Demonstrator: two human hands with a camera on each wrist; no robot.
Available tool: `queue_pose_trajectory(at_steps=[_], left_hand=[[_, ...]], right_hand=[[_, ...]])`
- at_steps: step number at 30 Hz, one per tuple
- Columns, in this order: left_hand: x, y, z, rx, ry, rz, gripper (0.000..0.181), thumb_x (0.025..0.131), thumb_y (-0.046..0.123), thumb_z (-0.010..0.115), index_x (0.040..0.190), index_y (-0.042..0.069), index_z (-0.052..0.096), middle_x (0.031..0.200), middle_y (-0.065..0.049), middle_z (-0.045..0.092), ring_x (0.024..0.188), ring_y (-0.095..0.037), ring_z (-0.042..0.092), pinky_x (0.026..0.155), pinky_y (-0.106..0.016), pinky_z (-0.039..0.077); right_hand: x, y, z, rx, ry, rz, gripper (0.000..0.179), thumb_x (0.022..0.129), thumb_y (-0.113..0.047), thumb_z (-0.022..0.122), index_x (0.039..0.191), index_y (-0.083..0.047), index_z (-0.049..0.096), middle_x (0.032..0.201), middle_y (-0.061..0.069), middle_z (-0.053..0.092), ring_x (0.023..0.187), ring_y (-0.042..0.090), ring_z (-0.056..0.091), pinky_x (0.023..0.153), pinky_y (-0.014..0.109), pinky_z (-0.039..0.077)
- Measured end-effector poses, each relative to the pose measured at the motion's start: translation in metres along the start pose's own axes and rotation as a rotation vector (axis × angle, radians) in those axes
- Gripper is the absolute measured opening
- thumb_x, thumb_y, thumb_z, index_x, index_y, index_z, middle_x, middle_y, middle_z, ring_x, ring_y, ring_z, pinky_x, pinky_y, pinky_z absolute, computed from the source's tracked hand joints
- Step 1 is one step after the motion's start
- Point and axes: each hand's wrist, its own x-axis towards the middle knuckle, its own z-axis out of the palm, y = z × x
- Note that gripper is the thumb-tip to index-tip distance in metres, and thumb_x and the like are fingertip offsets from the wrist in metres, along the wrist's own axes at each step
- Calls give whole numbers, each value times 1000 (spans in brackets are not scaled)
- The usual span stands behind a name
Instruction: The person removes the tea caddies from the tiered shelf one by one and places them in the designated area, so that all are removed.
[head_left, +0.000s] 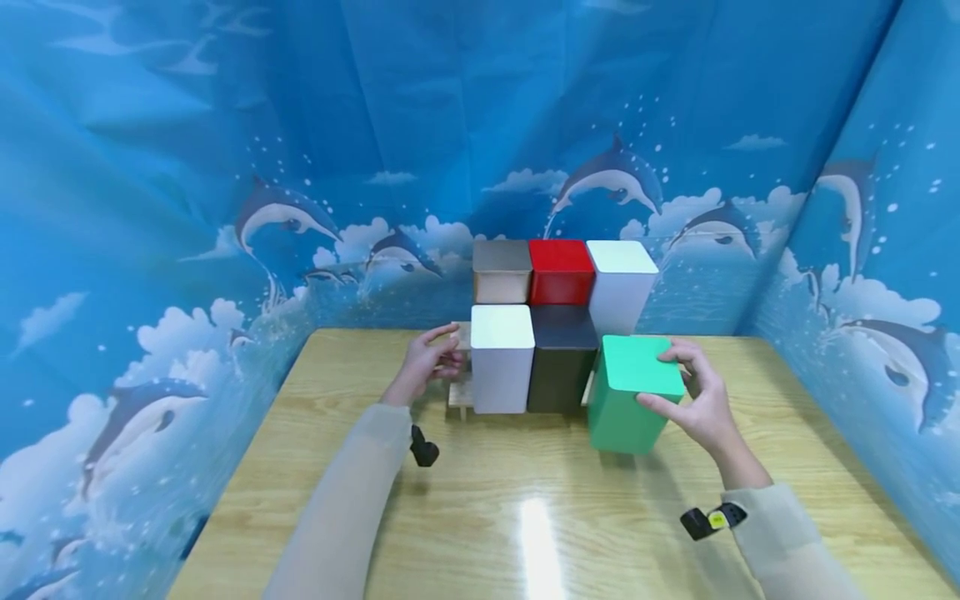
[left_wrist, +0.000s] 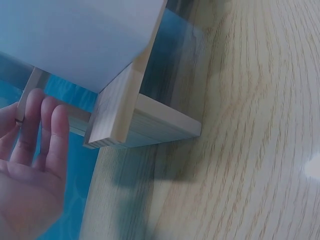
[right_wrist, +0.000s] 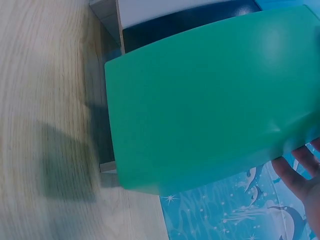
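My right hand (head_left: 701, 400) grips the upper part of a tall green box (head_left: 637, 408), thumb in front and fingers behind. The box leans slightly at the right end of a low wooden rack (head_left: 461, 390), its lower end raised over the table in the right wrist view. With my left hand (head_left: 429, 362) I pinch the left end of the rack's rear slat (left_wrist: 25, 97) between thumb and fingers. A white box (head_left: 502, 367) and a black box (head_left: 562, 367) stand side by side on the rack, left of the green one.
Behind them stand a grey-topped box (head_left: 502, 271), a red box (head_left: 561, 271) and another white box (head_left: 621, 287). All this is on a wood-grain table (head_left: 465, 500). Blue dolphin-print sheeting (head_left: 450, 125) encloses the back and sides.
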Motion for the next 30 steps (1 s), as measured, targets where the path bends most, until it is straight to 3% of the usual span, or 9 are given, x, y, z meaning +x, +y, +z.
queue_pose_trajectory(at_steps=[3,13,17,22,30], left_hand=[[0,-1,0,6,4,-10,34,89,23,65,123,23,61,86,-12,68,72,-21,67,72,-41,55],[0,0,-1,7,-15,-13,33,88,26,66,121,26,62,85,-12,68,72,-22,67,69,-38,56],[0,-1,-1,1,-12,-16,33,88,26,66,121,26,62,86,-13,68,73,-23,67,68,-38,56],[0,-1,-1,8,-5,-21,34,88,27,66,122,26,61,87,-13,68,75,-23,67,69,-39,56],[-1,0,-1,7,-5,-20,34,88,27,66,121,27,61,88,-13,68,74,-23,67,71,-40,55]], right_hand=[[-3,-3,3,-12,-9,-5,58,58,25,71,110,17,46,124,16,45,113,15,46,84,17,43],[-13,-22,7,-90,-51,-11,59,55,26,72,107,13,47,128,24,39,124,16,37,89,17,37],[-17,-30,9,-66,-39,-1,57,57,26,71,107,15,46,131,29,35,125,18,36,93,18,35],[-24,-24,8,-17,-7,16,58,55,28,70,106,16,45,133,28,34,127,21,35,99,20,32],[-32,-17,6,17,16,-62,57,54,29,69,105,19,45,134,20,40,129,30,32,103,22,32]])
